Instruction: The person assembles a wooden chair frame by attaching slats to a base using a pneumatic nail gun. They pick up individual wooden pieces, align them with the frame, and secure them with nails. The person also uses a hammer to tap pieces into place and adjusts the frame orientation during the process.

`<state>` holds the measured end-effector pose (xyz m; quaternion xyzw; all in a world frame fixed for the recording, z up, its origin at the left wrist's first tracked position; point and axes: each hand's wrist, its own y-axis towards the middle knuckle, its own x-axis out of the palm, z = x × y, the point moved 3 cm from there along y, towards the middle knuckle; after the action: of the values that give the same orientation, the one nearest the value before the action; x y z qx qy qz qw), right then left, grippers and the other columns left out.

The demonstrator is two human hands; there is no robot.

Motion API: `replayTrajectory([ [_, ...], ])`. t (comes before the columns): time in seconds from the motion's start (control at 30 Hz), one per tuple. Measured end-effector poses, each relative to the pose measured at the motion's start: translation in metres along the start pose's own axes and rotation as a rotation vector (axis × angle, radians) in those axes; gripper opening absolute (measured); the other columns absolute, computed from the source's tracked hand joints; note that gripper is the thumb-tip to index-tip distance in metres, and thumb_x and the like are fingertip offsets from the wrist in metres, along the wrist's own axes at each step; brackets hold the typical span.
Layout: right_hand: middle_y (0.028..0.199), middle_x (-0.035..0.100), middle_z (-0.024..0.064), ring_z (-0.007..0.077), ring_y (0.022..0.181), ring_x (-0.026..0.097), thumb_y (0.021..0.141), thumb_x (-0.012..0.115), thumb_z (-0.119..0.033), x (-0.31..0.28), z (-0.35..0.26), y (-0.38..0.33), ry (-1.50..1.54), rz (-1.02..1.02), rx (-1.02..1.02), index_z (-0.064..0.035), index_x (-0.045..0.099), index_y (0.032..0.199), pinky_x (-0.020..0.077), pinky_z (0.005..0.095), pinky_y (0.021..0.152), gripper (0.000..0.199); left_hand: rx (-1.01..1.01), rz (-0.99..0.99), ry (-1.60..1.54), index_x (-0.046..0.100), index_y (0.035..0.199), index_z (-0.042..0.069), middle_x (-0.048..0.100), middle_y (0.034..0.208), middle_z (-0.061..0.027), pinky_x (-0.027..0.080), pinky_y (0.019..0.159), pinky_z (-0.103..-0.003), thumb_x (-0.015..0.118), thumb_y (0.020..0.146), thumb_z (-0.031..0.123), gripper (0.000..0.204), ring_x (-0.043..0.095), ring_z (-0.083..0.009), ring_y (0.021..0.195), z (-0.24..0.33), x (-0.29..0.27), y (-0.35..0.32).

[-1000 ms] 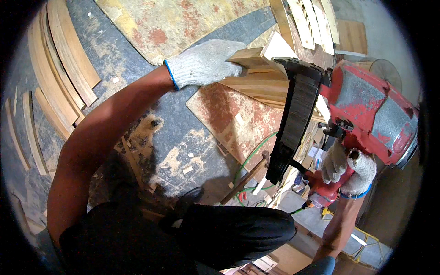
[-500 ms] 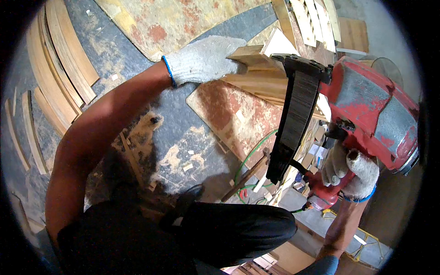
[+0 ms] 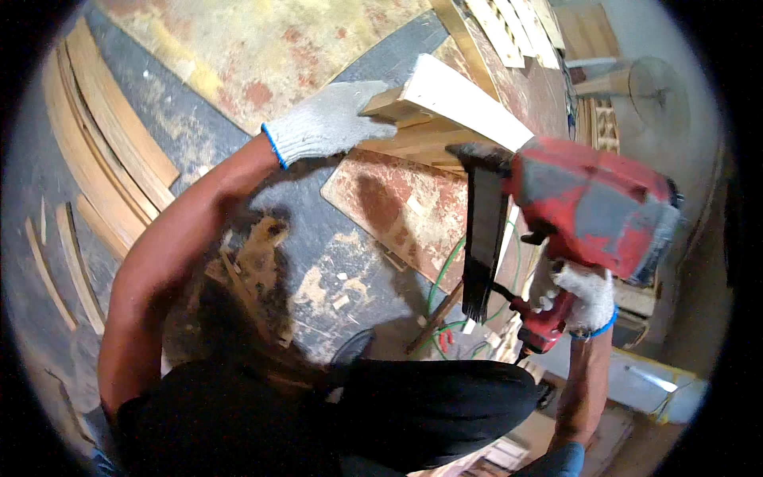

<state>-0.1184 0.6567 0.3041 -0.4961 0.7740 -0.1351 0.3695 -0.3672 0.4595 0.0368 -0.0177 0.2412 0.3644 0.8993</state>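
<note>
My left hand, in a white knit glove with a blue cuff, grips the near left end of a wooden workpiece. The workpiece is made of joined boards, with a pale board along its upper face. In my right hand, also gloved, is the handle of a worn red and grey nail gun. Its long black magazine points down toward my knee. The gun's nose is close to the workpiece's right part; whether they touch I cannot tell.
Curved wooden strips lie on the floor at left. Stained sheets are under and beyond the workpiece. Sawdust and offcuts are scattered near my foot. A green hose loops below the gun. A fan stands at the far right.
The nail gun and my right hand have moved left, and the gun has turned. My left hand has shifted slightly left and down in view. More of the pale board now shows.
</note>
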Motion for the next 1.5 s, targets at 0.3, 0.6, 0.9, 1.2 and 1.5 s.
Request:
replayTrajectory([
  [0.3, 0.059, 0.063, 0.014, 0.0237, 0.053, 0.062, 0.086, 0.068, -0.019, -0.002, 0.108, 0.027, -0.095, -0.026, 0.234, 0.0009, 0.065, 0.068, 0.05, 0.036, 0.055, 0.027, -0.037, 0.072, -0.021, 0.052, 0.141, 0.004, 0.063, 0.131, -0.0185, 0.048, 0.102, -0.04, 0.07, 0.09, 0.042, 0.067, 0.061, -0.0304, 0.122, 0.041, -0.031, -0.012],
  [0.6, 0.058, 0.064, 0.0105, 0.0203, 0.052, 0.061, 0.086, 0.071, -0.022, -0.014, 0.16, 0.015, 0.006, -0.071, 0.261, -0.0007, 0.067, 0.063, 0.0487, 0.0328, 0.053, 0.031, -0.15, -0.056, -0.121, 0.066, 0.126, 0.002, 0.07, 0.119, -0.0125, 0.051, 0.093, -0.033, 0.081, 0.082, 0.042, 0.061, 0.066, -0.0198, 0.107, 0.049, -0.023, 0.013],
  [0.9, 0.063, 0.065, 0.0101, 0.0197, 0.058, 0.064, 0.085, 0.072, -0.026, -0.02, 0.181, 0.016, -0.008, -0.23, 0.101, -0.0002, 0.067, 0.067, 0.0485, 0.0317, 0.056, 0.032, -0.128, -0.045, -0.256, 0.074, 0.112, 0.003, 0.073, 0.108, -0.0102, 0.051, 0.086, -0.034, 0.084, 0.078, 0.032, 0.046, 0.065, -0.0171, 0.099, 0.032, -0.018, 0.018],
  [1.2, 0.058, 0.062, 0.0035, 0.0113, 0.055, 0.058, 0.089, 0.069, -0.022, 0.002, 0.174, 0.042, -0.149, -0.14, 0.127, -0.003, 0.07, 0.081, 0.0462, 0.0287, 0.054, 0.02, -0.126, -0.109, -0.294, 0.071, 0.118, 0.005, 0.073, 0.11, -0.0085, 0.051, 0.091, -0.035, 0.081, 0.08, 0.033, 0.048, 0.065, -0.0183, 0.103, 0.031, -0.024, 0.029],
  [1.5, 0.062, 0.062, 0.0032, 0.0102, 0.053, 0.054, 0.077, 0.08, -0.032, 0.022, 0.236, 0.072, -0.115, -0.16, 0.228, 0.0004, 0.069, 0.087, 0.046, 0.0307, 0.048, 0.035, -0.124, -0.02, -0.27, 0.072, 0.116, 0.004, 0.074, 0.106, -0.0057, 0.052, 0.089, -0.032, 0.08, 0.081, 0.03, 0.044, 0.067, -0.0162, 0.098, 0.038, -0.035, 0.02],
])
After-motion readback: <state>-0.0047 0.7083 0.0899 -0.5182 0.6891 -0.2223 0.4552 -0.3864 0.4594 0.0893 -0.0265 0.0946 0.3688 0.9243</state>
